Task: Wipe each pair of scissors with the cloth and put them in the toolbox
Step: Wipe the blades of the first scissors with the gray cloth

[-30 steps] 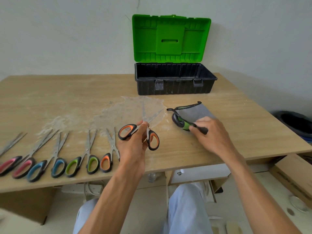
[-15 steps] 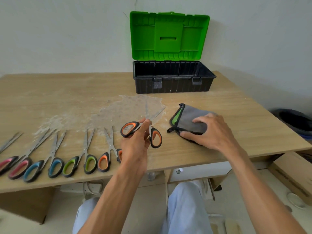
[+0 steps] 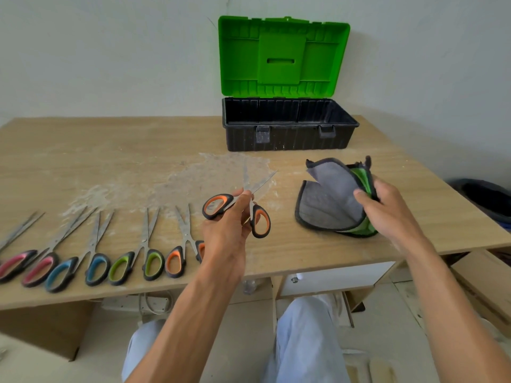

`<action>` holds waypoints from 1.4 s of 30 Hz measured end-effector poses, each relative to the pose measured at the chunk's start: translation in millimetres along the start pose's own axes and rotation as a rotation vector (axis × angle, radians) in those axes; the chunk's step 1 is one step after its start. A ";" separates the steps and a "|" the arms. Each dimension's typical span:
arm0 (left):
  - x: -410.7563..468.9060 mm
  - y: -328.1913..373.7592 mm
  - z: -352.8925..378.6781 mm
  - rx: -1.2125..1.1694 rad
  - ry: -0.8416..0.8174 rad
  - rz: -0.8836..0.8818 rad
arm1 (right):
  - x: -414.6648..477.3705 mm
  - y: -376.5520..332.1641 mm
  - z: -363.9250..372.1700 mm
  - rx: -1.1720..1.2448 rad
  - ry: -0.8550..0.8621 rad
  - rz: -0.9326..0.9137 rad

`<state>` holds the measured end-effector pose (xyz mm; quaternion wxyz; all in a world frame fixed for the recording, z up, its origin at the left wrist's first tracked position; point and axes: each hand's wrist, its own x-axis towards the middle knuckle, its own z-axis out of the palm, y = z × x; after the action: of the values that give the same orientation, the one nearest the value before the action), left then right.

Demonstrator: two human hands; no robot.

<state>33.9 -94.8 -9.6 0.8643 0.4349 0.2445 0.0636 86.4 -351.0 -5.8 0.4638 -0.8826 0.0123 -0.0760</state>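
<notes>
Centrally, the left hand [image 3: 224, 233] pinches the orange-handled scissors [image 3: 218, 199] at the pivot, blades parted and pointing far-right, over the table [image 3: 110, 150] close to its near edge. The right hand [image 3: 387, 214] grips the folded cloth [image 3: 329, 200], thumb on its grey face, just right of the scissors. The open toolbox [image 3: 287, 134] stands at the far edge, lid upright, with bare tabletop between it and both hands. A row of scissors [image 3: 146, 239] lies to the left along the near edge. A dark bin [image 3: 486, 197] sits beyond the right edge.
</notes>
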 end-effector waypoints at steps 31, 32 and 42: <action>-55.4 64.1 -29.0 0.215 -0.191 -0.076 | -10.9 -99.7 -15.6 1.011 -0.098 0.063; -59.0 67.4 -31.0 0.217 -0.203 -0.079 | -14.4 -103.0 -14.6 1.015 -0.119 0.051; -78.3 69.3 -37.0 0.230 -0.161 -0.083 | -45.1 -114.7 5.2 1.020 -0.316 -0.139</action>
<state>-45.0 -50.8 54.9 0.8275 0.5243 0.1977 -0.0359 37.0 -277.2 79.9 0.8236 -0.5449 -0.1544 0.0311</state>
